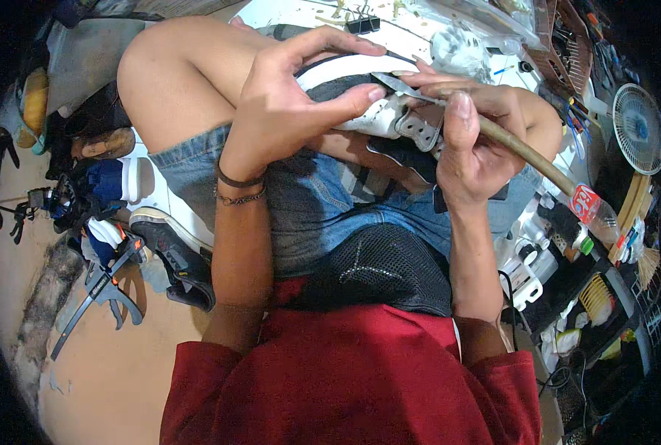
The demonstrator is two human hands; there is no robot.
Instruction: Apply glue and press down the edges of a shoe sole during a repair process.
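Both hands are engaged above the lap. Left hand (282,104): wrapped over one end of the shoe (382,119), thumb on the near side and fingers over the far edge of its pale sole. Right hand (482,148): closed around the knife (412,90), thumb raised along the wooden handle. The blade points left, toward the left thumb, with its tip over the dark band beside the white strip of the shoe. Contact between tip and material is hard to confirm at this angle.

The shoe lies sideways between the two hands, over the denim shorts (319,193); its white perforated section sits just left of the right palm. The handle slopes down to the right, its end appearing against a clear bottle (603,221) with a red label.

A dark mesh item (378,271) rests at the waist, against the red shirt (345,371). Left side, on the floor (137,371): a bar clamp (102,285) with orange parts, beside a dark shoe with a light sole (173,256). Upper edge: a black binder clip (364,25) on a white surface (271,13). Right side: a round fan (639,127).
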